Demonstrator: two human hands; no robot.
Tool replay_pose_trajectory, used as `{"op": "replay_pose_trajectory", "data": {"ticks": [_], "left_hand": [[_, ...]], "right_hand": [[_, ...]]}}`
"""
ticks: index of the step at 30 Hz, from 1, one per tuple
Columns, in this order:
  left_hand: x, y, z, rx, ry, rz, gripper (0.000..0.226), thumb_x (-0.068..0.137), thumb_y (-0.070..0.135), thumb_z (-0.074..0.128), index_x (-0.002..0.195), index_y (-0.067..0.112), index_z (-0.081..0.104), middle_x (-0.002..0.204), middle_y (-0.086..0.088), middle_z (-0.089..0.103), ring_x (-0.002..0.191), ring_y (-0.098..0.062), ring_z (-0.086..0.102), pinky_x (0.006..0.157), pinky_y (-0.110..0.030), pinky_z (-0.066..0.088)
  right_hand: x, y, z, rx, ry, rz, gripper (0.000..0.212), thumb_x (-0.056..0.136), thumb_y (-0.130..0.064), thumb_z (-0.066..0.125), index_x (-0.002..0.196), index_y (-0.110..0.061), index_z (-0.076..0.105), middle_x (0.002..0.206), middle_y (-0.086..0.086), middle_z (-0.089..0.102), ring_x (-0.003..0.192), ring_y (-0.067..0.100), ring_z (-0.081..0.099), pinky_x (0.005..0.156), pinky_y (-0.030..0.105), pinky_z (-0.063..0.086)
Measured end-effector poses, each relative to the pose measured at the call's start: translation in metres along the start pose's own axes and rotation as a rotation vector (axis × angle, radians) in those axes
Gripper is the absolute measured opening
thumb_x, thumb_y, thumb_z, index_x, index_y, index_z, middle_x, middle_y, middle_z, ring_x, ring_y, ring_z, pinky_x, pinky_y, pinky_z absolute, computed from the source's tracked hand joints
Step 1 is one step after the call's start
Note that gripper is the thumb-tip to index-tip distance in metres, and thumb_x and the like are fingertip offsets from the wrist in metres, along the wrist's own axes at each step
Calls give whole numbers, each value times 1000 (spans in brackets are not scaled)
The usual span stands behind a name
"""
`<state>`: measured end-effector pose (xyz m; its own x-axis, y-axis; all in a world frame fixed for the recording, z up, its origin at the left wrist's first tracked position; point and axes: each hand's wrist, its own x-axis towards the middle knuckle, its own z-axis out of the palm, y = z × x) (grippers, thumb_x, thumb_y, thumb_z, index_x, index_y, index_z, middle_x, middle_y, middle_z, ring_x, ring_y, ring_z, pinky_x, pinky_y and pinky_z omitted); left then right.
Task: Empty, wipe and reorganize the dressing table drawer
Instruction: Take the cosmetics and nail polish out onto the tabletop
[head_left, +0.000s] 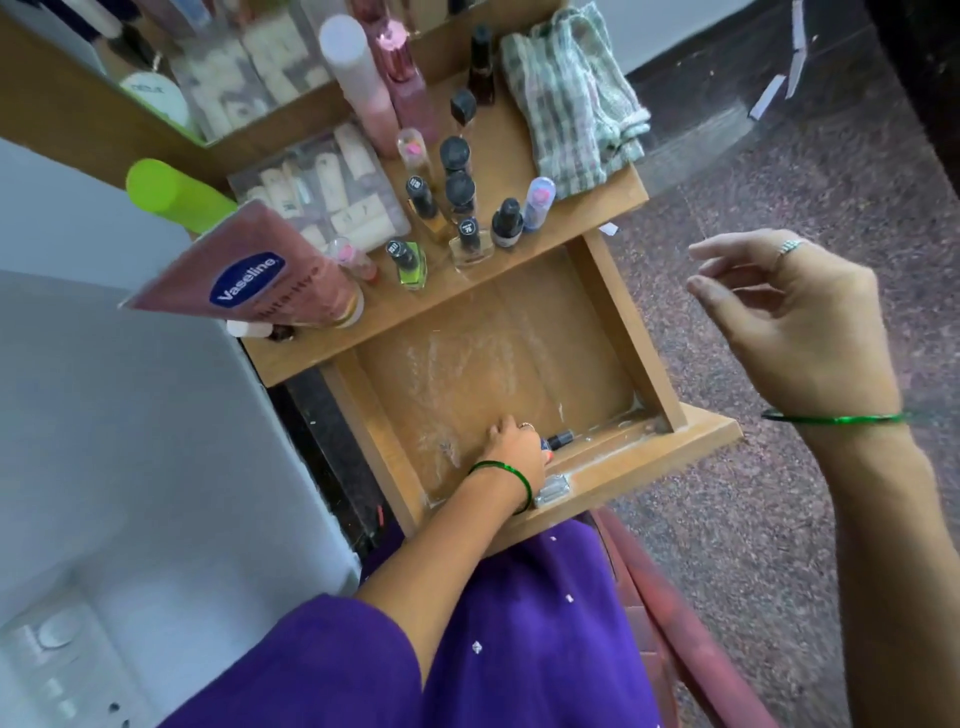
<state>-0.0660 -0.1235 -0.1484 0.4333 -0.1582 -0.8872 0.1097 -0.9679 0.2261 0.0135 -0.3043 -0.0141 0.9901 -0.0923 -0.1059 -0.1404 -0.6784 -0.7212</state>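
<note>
1. Reaching my left grip (514, 441) into the near end of the drawer (631, 332), I curl my fingers round the last small bottle (560, 439), which lies on its side against the front wall.
2. Everything else stands up on the bench (587, 205): nail polishes (506, 223), the Vaseline tube (249, 275), and the checked cloth (574, 98) kept at hand for wiping, I reckon.
3. White dust streaks the drawer floor, so wiping looks not yet done.
4. My left forearm angles down over the drawer's front edge; my right grip (795, 322) hovers wide and empty, well to the right of the drawer.
</note>
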Motion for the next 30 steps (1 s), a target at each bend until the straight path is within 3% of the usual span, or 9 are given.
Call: {"op": "replay_pose_trajectory", "data": {"ticks": [10, 14, 17, 19, 21, 22, 24, 26, 30], "left_hand": [[0, -3, 6, -93, 74, -8, 34, 98, 25, 43, 121, 0, 45, 130, -16, 44, 122, -30, 40, 98, -35, 34], [3, -11, 7, -151, 44, 16, 35, 96, 30, 46, 117, 2, 53, 128, -15, 44, 121, -29, 39, 99, -34, 33], [3, -18, 5, -300, 98, 63, 32, 93, 30, 52, 106, 2, 61, 113, -14, 51, 105, -28, 50, 89, -32, 39], [-6, -23, -6, -503, 111, 125, 25, 92, 28, 55, 95, 5, 63, 93, -9, 55, 82, -21, 52, 73, -27, 39], [-21, -28, -23, -733, 52, 196, 19, 93, 28, 54, 93, 11, 65, 80, -1, 58, 72, -13, 50, 67, -26, 38], [-31, -31, -33, -851, 13, 237, 19, 93, 27, 54, 95, 13, 65, 79, 2, 58, 71, -9, 49, 67, -25, 38], [-47, -35, -54, -1027, -59, 300, 16, 94, 27, 52, 97, 17, 64, 83, 5, 60, 73, -3, 51, 68, -21, 39], [-58, -39, -72, -1088, -77, 337, 13, 94, 28, 52, 99, 22, 63, 91, 4, 61, 80, -3, 54, 71, -19, 42], [-73, -41, -106, -1008, 51, 496, 11, 91, 28, 55, 99, 29, 63, 94, 5, 63, 79, 6, 56, 68, -10, 44]], "right_hand": [[-26, -4, 3, -6, 4, 21, 18, 86, -8, 66, 102, -14, 67, 87, 9, 65, 70, 0, 59, 69, 8, 48], [-43, -2, 9, -9, -13, 73, 19, 85, -6, 66, 102, -15, 67, 86, 8, 66, 71, 11, 61, 69, 14, 49], [-54, -4, 17, -10, -24, 124, 20, 83, -5, 67, 102, -14, 67, 85, 7, 66, 70, 15, 63, 69, 17, 51], [-61, -8, 25, 13, -47, 191, 20, 82, -6, 68, 101, -13, 67, 83, 8, 66, 69, 14, 62, 68, 11, 49], [-65, -12, 38, 20, -86, 270, 17, 83, -12, 69, 100, -12, 68, 80, 3, 66, 66, 8, 60, 68, 7, 47], [-66, -14, 46, 21, -109, 303, 18, 83, -19, 69, 100, -13, 69, 78, 0, 66, 66, 7, 60, 70, 10, 49], [-64, -18, 60, 90, -166, 377, 25, 84, -33, 65, 102, -16, 69, 80, -1, 68, 70, 12, 66, 78, 30, 56], [-60, -28, 72, 184, -216, 418, 34, 81, -45, 63, 103, -20, 67, 84, 4, 70, 69, 17, 67, 78, 43, 57], [-43, -55, 80, 247, -152, 281, 19, 79, -45, 66, 76, -27, 61, 64, -4, 57, 60, 14, 54, 65, 43, 51]]}}
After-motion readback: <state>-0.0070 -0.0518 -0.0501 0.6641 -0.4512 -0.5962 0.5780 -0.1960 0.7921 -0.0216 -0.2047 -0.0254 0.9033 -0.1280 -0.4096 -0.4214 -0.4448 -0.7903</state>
